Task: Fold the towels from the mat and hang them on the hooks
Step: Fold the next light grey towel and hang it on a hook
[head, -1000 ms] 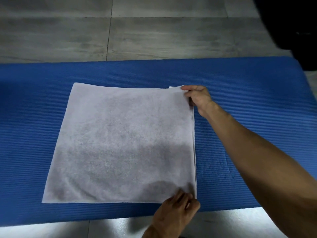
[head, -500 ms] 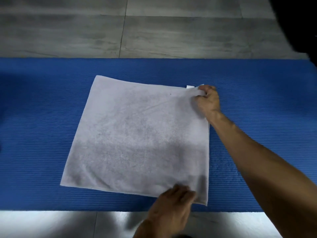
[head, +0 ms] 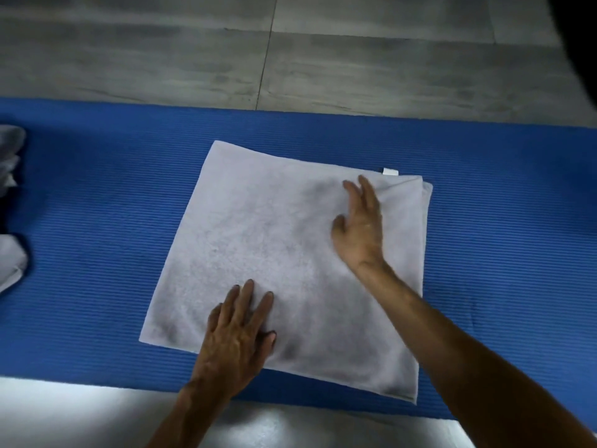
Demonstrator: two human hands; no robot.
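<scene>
A white towel [head: 258,227], folded double, lies flat on the blue mat [head: 97,253]. A small white label sticks out at its far right corner. My left hand [head: 237,337] presses flat on the towel near its front edge, fingers straight. Farther back and to the right, my right hand [head: 360,224] rests on the towel with spread fingers. Neither hand grips anything. No hooks are in view.
More white towels [head: 9,202] lie on the mat at the far left edge of the view. Grey floor tiles [head: 290,53] stretch beyond the mat. A bright strip of floor runs along the mat's front edge. Something dark fills the upper right corner.
Both hands let go of the towel's right corners and moved left onto its surface, now lying flat. The view has shifted, bringing the towels at the left into sight.
</scene>
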